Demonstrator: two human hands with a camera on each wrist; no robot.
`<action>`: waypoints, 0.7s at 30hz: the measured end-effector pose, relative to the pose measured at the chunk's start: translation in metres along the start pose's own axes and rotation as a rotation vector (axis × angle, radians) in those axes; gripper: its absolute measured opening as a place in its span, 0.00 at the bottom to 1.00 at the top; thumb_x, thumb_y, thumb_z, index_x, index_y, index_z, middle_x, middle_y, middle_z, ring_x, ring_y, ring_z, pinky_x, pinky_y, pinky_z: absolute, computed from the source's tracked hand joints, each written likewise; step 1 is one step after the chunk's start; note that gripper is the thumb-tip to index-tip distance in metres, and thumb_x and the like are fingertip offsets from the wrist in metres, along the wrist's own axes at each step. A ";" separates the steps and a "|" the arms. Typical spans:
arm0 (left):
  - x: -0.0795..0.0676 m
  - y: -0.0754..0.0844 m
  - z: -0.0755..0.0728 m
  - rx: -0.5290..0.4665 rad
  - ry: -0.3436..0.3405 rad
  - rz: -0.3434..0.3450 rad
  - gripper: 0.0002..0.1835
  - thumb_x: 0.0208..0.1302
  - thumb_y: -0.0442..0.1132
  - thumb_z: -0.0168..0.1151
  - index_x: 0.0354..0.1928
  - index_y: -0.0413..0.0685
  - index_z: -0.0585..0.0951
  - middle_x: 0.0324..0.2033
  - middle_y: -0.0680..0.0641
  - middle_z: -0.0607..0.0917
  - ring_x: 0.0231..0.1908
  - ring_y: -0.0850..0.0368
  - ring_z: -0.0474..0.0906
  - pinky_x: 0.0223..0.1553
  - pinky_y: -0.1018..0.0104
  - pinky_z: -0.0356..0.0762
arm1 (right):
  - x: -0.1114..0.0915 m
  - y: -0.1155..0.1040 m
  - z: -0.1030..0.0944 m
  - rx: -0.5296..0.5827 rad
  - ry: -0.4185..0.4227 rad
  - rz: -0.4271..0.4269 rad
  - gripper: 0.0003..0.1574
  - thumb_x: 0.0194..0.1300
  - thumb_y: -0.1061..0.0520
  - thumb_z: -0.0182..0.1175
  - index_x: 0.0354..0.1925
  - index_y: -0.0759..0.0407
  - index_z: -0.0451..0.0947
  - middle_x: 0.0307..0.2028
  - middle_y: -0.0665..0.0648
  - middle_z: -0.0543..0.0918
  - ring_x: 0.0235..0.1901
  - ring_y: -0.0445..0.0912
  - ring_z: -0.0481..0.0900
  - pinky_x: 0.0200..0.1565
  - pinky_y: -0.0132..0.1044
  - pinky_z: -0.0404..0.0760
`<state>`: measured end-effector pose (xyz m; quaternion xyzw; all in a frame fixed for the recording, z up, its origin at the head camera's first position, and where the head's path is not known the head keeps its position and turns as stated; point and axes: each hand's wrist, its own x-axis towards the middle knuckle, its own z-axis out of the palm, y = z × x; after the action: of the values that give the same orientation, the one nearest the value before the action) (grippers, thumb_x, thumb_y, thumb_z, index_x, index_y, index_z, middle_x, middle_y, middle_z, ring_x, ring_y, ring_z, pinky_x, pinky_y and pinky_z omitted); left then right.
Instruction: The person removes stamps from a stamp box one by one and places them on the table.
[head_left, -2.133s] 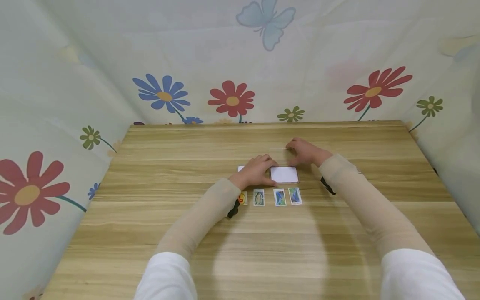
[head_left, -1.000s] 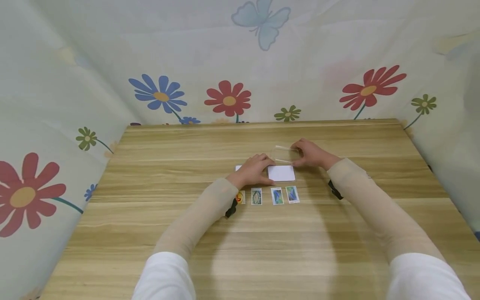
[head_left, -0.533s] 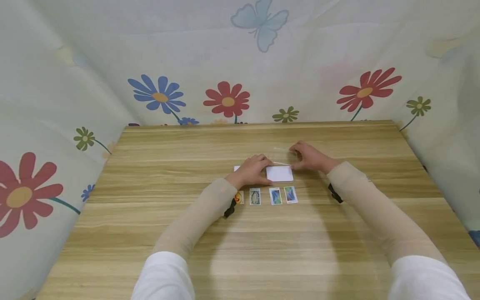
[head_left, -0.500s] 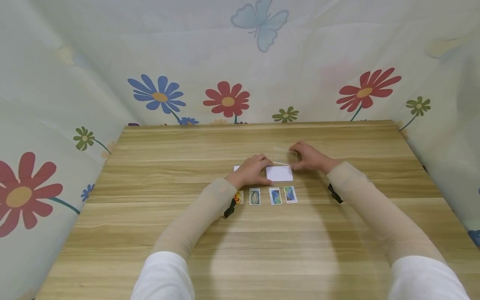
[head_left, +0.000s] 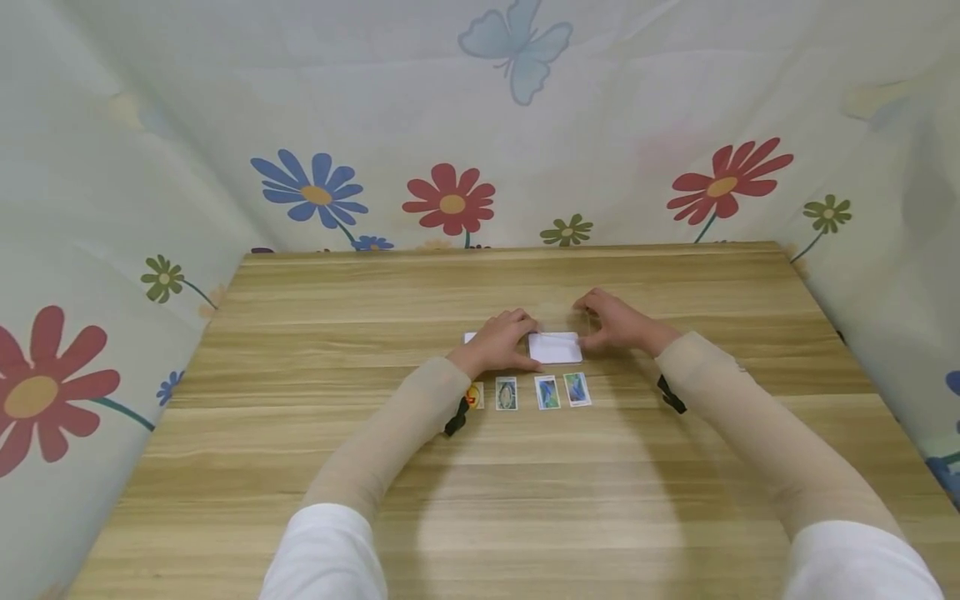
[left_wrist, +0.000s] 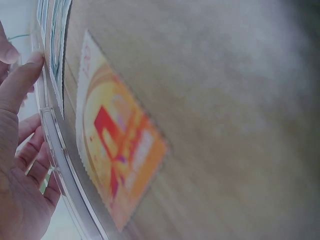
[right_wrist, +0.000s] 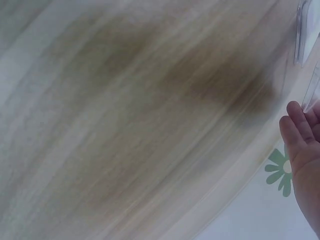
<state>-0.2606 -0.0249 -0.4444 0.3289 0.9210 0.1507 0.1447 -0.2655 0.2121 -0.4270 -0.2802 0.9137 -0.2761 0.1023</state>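
Note:
My left hand (head_left: 497, 343) holds the left end of a flat clear plastic case (head_left: 555, 348) with something white inside, thumb at its near edge and fingers at its far edge. With bent fingers and thumb, my right hand (head_left: 618, 323) grips a thin clear plastic lid (right_wrist: 313, 90) at its right end, close over the far part of the case. Below them lie several postage stamps in a row: two blue-green ones (head_left: 548, 392), a grey-green one (head_left: 507, 393) and an orange-yellow one (left_wrist: 120, 140), partly covered by the left wristband in the head view.
A second white piece (head_left: 469, 337) shows behind my left hand, mostly hidden. Everything lies on a wood-grain table (head_left: 525, 483). A flower-printed curtain (head_left: 375, 108) stands along the back and both sides.
My right hand has brought the clear lid from beyond the case toward me, so it now overlaps the case's far part. The left hand stays at the case, and the stamps have not moved.

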 end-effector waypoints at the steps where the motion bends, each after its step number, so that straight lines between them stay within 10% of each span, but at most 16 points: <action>1: 0.000 0.000 0.000 -0.002 0.002 0.002 0.38 0.48 0.62 0.65 0.60 0.53 0.71 0.56 0.50 0.71 0.56 0.54 0.66 0.59 0.57 0.64 | 0.000 -0.001 0.000 0.001 -0.002 -0.001 0.38 0.45 0.58 0.68 0.52 0.75 0.68 0.44 0.67 0.72 0.45 0.56 0.70 0.52 0.51 0.71; 21: 0.003 -0.002 0.002 -0.050 0.032 -0.012 0.35 0.45 0.60 0.68 0.51 0.48 0.69 0.49 0.50 0.74 0.48 0.56 0.68 0.52 0.61 0.68 | -0.006 -0.007 0.003 -0.026 -0.003 -0.011 0.38 0.43 0.56 0.69 0.51 0.73 0.69 0.48 0.67 0.73 0.50 0.57 0.70 0.56 0.51 0.68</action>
<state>-0.2632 -0.0241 -0.4470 0.3171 0.9211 0.1781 0.1391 -0.2559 0.2096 -0.4253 -0.2868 0.9156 -0.2642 0.0984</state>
